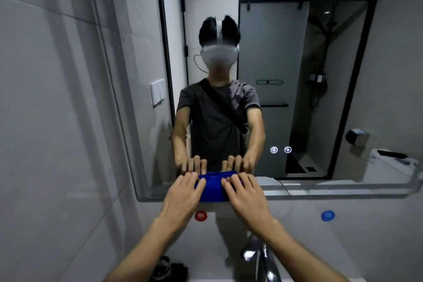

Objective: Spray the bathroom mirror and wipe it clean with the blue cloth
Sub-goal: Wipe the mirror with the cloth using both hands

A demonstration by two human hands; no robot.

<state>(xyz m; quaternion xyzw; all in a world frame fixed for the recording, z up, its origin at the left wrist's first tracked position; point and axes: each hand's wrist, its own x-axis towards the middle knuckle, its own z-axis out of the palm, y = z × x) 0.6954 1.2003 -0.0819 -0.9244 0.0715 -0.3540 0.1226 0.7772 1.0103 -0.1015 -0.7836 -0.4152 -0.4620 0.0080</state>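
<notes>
Here both hands press the blue cloth (214, 186) flat against the bottom edge of the mirror (297, 75), left hand (180, 199) on its left end, right hand (248, 197) on its right; the fingers (238, 182) lie straight and spread, curled round nothing; glass stretches wide above and to the right, its left edge nearer; below, a red sticker (200, 216), a blue sticker (327, 215) and a chrome tap (261, 256).
</notes>
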